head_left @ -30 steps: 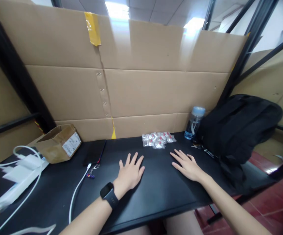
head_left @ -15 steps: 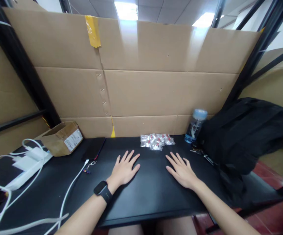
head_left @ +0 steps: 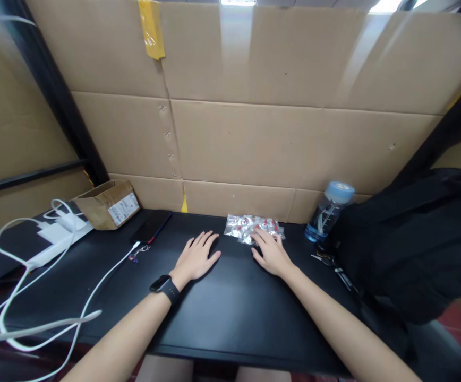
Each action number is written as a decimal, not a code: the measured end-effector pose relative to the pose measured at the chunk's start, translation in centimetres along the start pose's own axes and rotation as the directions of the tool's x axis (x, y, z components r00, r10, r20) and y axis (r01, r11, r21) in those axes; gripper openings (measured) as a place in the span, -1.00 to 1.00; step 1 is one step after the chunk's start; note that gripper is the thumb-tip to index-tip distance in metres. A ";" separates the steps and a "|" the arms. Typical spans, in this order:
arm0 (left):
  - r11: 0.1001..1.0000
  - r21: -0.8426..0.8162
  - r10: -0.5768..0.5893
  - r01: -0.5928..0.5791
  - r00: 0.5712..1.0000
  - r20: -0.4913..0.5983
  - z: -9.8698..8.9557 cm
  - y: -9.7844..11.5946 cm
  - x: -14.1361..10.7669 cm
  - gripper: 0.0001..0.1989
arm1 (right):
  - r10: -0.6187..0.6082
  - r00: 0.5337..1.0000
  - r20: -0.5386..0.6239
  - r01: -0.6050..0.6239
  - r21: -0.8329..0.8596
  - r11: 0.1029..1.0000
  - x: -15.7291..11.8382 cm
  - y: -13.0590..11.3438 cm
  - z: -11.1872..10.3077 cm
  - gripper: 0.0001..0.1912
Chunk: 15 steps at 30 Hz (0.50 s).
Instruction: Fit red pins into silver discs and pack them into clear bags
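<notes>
There we had them, mid-frame: shiny, clear plastic packets with red marks (head_left: 250, 222), our bare right hand (head_left: 272, 253) at their lower edge, our bare left hand (head_left: 195, 258) left of centre, both hands' fingers slightly apart!

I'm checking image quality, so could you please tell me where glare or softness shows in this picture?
Head view, top: pale streaks of light run down the cardboard wall; head view, centre: bright glints on the plastic packets at the right hand, soft sheen on the black table; head view, right edge: the backpack shows little crisp detail.
</notes>
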<state>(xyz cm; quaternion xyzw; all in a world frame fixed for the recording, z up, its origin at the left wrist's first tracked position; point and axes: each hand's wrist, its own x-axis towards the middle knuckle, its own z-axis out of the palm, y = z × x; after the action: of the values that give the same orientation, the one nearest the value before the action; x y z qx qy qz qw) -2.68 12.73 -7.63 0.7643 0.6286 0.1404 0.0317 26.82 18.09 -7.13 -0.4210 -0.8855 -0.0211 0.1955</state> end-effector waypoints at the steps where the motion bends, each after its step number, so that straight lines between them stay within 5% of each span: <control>1: 1.000 -0.007 0.006 -0.006 1.000 -0.023 0.1 0.0 0.4 -0.42 | -0.031 0.999 0.021 0.031 0.007 0.999 1.0 0.4 0.1 -0.56; 6: 0.996 -0.053 0.067 -0.074 0.991 -0.116 0.2 -0.3 1.8 -0.51 | -0.034 0.998 0.059 0.034 0.006 0.999 3.3 1.3 0.2 -0.66; 15: 0.949 -0.189 0.215 -0.251 0.957 -0.194 -0.8 0.1 2.4 -0.77 | -0.019 0.983 0.182 0.000 0.103 0.995 3.3 -2.0 -1.6 -0.78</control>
<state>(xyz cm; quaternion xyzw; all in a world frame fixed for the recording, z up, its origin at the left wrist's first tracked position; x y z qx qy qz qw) -2.37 14.94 -6.43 0.8107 0.5155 0.2743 0.0421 23.92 18.90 -4.23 -0.4064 -0.9016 0.0623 0.1344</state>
